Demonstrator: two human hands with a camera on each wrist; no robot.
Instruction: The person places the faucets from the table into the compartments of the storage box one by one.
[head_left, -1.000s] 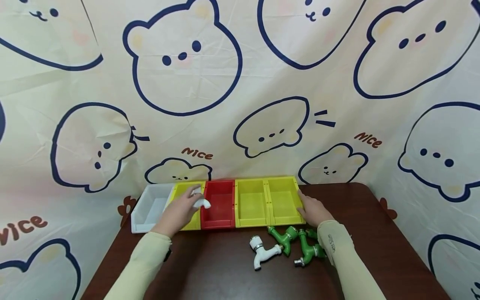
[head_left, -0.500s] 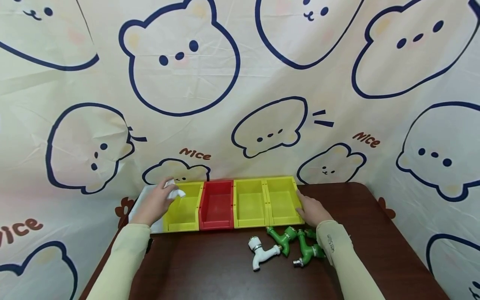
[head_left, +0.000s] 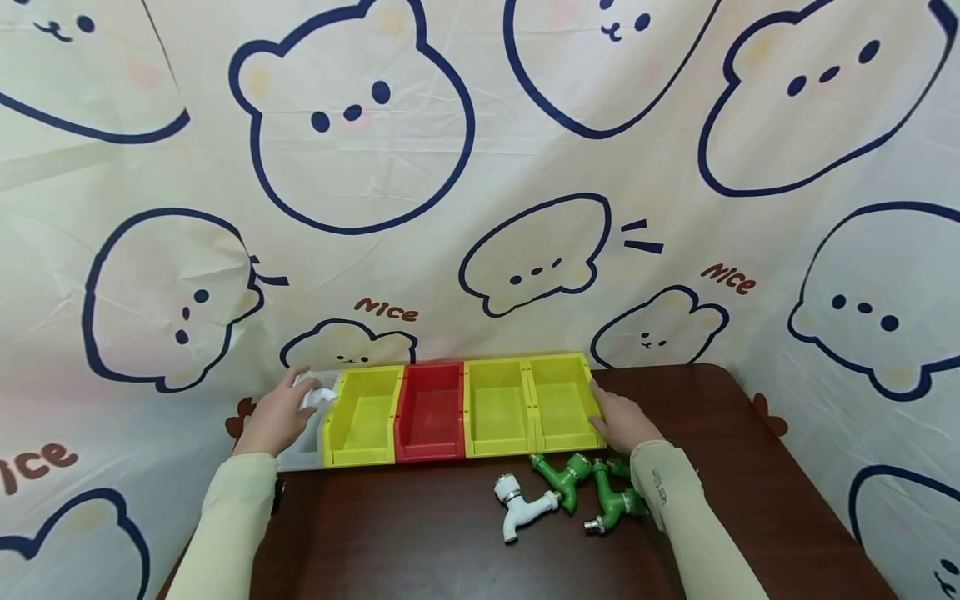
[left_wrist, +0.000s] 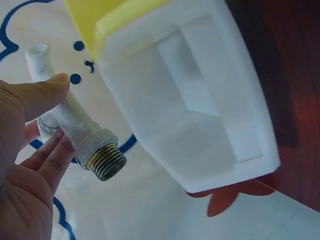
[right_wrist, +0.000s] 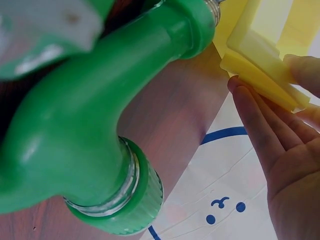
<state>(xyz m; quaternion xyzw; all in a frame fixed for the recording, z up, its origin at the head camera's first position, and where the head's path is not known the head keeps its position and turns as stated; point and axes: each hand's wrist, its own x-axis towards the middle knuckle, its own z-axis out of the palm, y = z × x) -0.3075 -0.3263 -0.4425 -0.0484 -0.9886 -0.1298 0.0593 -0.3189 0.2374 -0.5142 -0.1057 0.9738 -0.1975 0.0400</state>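
My left hand [head_left: 273, 418] holds a white faucet [left_wrist: 75, 120] over the white bin [head_left: 303, 457] at the left end of the row. Thumb and fingers lie on opposite sides of its body, and its threaded brass end shows in the left wrist view. At the other end of the row, my right hand [head_left: 628, 423] grips the side wall of the rightmost yellow bin [head_left: 566, 408]. In the right wrist view the thumb is on the inside and the fingers [right_wrist: 255, 117] are outside. A green faucet [right_wrist: 95, 110] looms close to that camera.
Between the end bins stand a yellow bin [head_left: 367, 417], a red bin [head_left: 430, 412] and another yellow bin [head_left: 498, 408]. Before them on the dark wooden table [head_left: 405, 533] lie a white faucet [head_left: 521, 508] and several green faucets [head_left: 615, 504]. A patterned cloth [head_left: 420, 275] hangs behind.
My left hand has carried the white faucet leftward, from beside the red bin, across the left yellow bin, to the white bin. My right hand stays on the rightmost yellow bin.
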